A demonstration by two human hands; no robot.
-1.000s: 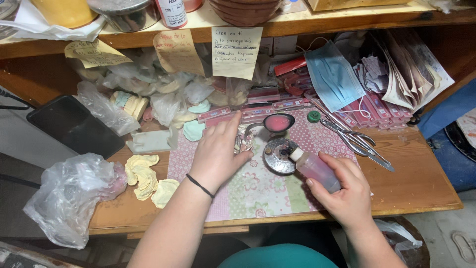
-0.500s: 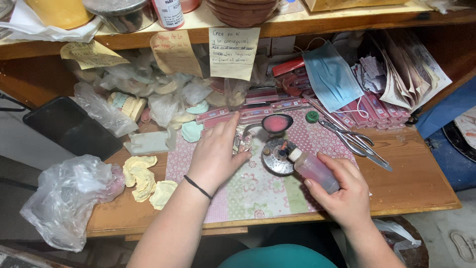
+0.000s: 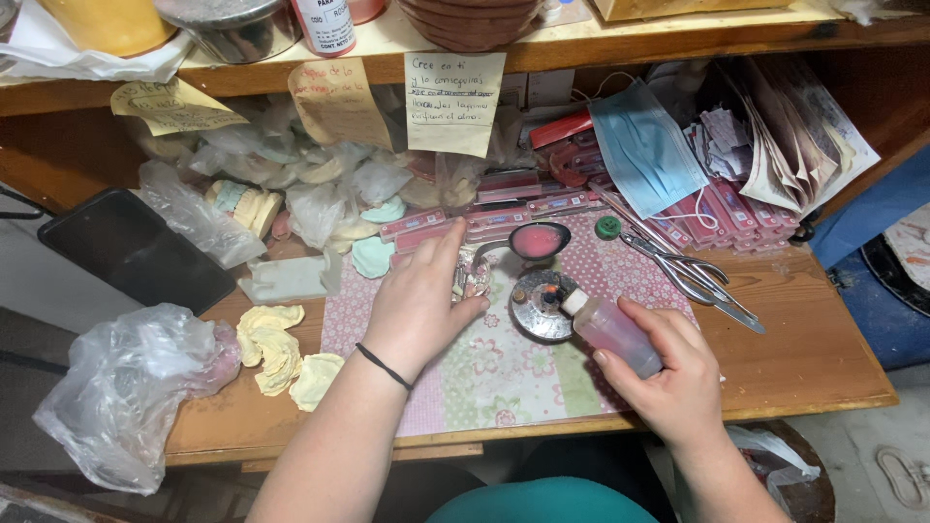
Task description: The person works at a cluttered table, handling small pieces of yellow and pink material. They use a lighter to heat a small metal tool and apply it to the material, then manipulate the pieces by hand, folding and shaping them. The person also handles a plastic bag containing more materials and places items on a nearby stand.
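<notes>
My right hand (image 3: 668, 373) grips a small clear bottle of pink liquid (image 3: 612, 330), tilted so its white tip points down at a small round dark dish (image 3: 541, 305) on the patterned mat (image 3: 504, 368). My left hand (image 3: 418, 302) rests palm down on the mat, fingers spread, its thumb against a small crinkled shiny piece (image 3: 472, 281) beside the dish. A black band circles the left wrist. Just behind the dish lies a spoon-like tool holding pink paste (image 3: 538, 241).
Metal scissors or forceps (image 3: 690, 269) and a green cap (image 3: 607, 228) lie right of the mat. Yellow dental casts (image 3: 273, 347), a plastic bag (image 3: 126, 387) and a black tray (image 3: 131, 249) sit left. Pink boxes, bagged casts, a blue face mask (image 3: 644, 155) and notes crowd the back.
</notes>
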